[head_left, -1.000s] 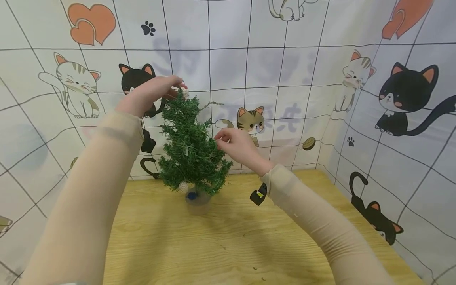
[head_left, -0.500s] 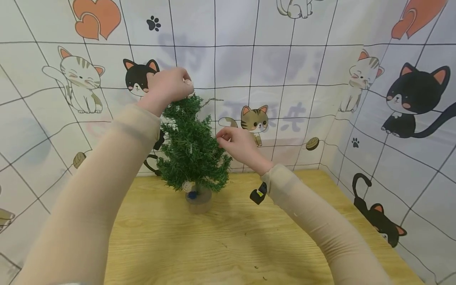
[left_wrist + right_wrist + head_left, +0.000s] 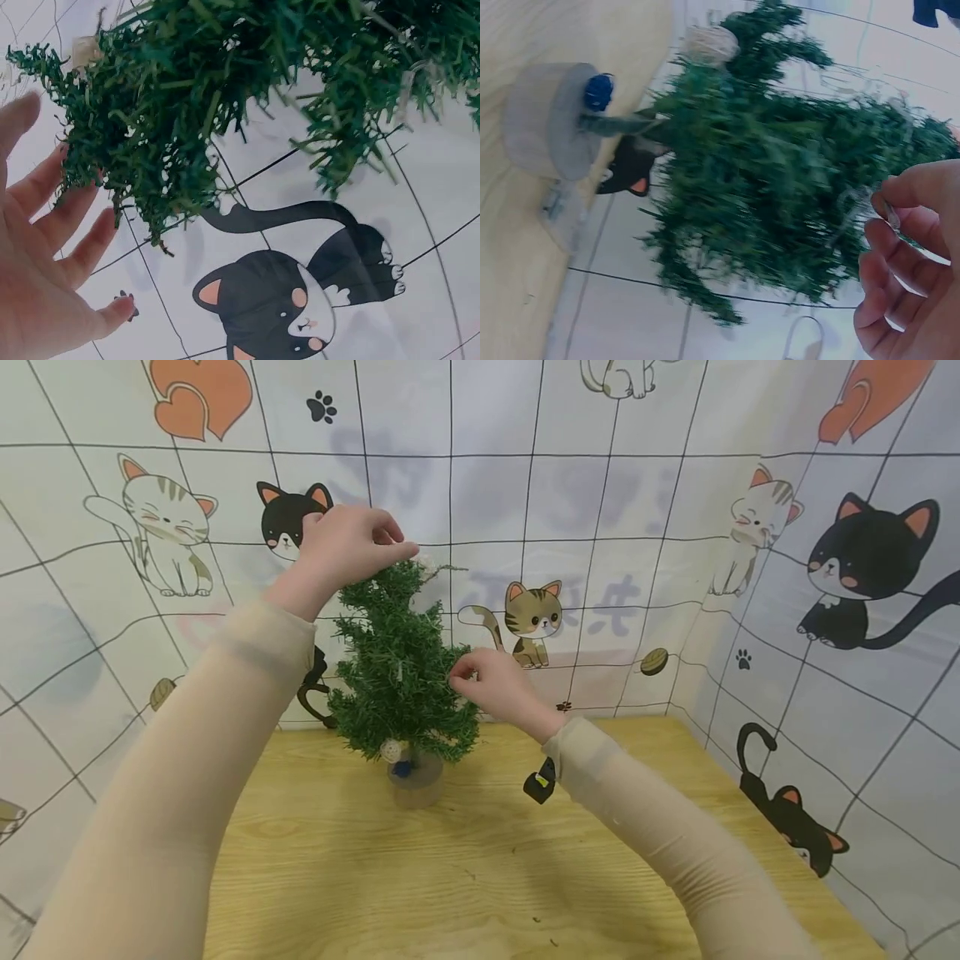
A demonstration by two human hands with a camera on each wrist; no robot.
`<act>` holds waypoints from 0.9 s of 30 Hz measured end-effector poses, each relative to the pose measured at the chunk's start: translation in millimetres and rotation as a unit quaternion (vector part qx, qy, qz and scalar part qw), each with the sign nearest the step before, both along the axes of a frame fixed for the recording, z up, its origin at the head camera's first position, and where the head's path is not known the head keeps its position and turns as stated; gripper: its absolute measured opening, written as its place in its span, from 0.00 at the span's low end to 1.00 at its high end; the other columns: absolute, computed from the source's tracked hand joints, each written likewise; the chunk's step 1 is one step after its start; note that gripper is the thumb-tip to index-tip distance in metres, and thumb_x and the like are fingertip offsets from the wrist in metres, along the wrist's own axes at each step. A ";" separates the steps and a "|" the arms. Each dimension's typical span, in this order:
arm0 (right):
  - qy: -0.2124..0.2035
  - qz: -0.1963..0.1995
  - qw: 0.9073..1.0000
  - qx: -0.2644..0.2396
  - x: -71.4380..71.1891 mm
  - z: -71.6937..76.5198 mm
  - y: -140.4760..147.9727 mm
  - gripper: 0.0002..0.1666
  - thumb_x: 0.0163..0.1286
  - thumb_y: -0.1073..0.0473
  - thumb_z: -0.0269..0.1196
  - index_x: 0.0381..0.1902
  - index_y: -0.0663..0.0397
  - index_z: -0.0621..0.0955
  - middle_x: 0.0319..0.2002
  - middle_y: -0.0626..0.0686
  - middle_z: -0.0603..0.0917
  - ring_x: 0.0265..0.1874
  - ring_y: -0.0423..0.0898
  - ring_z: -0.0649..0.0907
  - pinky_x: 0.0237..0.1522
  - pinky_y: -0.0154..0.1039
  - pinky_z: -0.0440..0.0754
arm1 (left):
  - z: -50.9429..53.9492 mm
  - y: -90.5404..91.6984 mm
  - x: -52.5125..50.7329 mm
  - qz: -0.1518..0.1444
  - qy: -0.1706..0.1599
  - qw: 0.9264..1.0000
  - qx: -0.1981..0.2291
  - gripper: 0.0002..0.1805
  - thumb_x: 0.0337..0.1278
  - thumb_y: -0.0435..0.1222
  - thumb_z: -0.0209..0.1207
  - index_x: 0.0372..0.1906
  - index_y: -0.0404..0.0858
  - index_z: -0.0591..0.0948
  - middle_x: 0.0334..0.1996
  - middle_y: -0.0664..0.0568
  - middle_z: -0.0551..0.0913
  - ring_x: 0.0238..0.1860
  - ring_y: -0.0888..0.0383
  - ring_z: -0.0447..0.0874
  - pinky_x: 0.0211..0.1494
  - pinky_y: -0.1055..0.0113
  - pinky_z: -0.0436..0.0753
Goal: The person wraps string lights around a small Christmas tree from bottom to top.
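Observation:
A small artificial Christmas tree (image 3: 397, 660) stands upright on a round pale base (image 3: 417, 789). My left hand (image 3: 348, 547) is at its top; in the left wrist view, the fingers (image 3: 75, 217) are spread loosely beside the green tip. A whitish thing (image 3: 426, 565), partly hidden, shows just behind the top in the head view. On the tree's right side, my right hand (image 3: 495, 683) pinches a thin pale wire (image 3: 891, 214) between thumb and forefinger. A white woven ball (image 3: 391, 750) hangs low at the front, with a dark blue ball (image 3: 402, 768) below it.
The tree stands on a wooden table (image 3: 480, 877) near a cat-printed cloth wall (image 3: 600, 510). A grey twisted strand (image 3: 452, 568) sticks out right of the top. Small dark scraps (image 3: 536, 920) lie near the front.
My left hand came over the treetop, showed a whitish thing at its fingers, and now has its fingers straightened with that thing beyond them. My right hand has dropped slightly, still pinching the wire.

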State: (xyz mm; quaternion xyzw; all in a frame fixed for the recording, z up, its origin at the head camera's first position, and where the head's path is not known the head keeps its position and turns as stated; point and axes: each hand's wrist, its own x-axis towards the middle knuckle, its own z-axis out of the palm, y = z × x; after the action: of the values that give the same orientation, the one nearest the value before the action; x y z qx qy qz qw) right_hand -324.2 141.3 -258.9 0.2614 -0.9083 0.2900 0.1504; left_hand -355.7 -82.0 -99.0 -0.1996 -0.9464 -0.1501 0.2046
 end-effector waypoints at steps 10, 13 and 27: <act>0.001 0.018 0.997 -0.069 -4.0 -14.6 -3.7 0.08 0.70 0.57 0.61 0.39 0.50 0.87 0.35 0.45 0.82 0.23 0.43 0.76 0.27 0.39 0.75 | -71.3 -17.7 31.8 -0.104 0.270 0.938 0.193 0.14 0.64 0.41 0.59 0.50 0.39 0.83 0.62 0.45 0.73 0.65 0.46 0.64 0.65 0.45 0.57; -0.009 0.019 0.994 -0.107 -4.3 -13.9 -0.9 0.08 0.70 0.57 0.61 0.40 0.52 0.86 0.33 0.48 0.84 0.23 0.45 0.77 0.27 0.40 0.75 | -93.4 -17.0 36.5 -0.127 0.330 0.917 0.187 0.14 0.60 0.37 0.61 0.50 0.37 0.81 0.68 0.42 0.65 0.68 0.44 0.60 0.65 0.40 0.56; -0.110 0.086 0.922 -0.361 16.5 9.2 -7.8 0.10 0.70 0.62 0.59 0.41 0.65 0.82 0.32 0.56 0.81 0.25 0.47 0.75 0.30 0.38 0.74 | -159.3 -2.9 56.9 -0.167 0.372 0.911 0.066 0.03 0.57 0.35 0.61 0.30 0.43 0.84 0.46 0.46 0.80 0.58 0.42 0.70 0.57 0.41 0.61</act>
State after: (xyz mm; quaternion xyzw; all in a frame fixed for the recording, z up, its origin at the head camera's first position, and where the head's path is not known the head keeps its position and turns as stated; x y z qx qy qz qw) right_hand -307.7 133.5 -249.8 0.2326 -0.7267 0.6373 0.1080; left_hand -298.8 -84.9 -258.3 -0.3819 -0.7425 -0.1591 0.5267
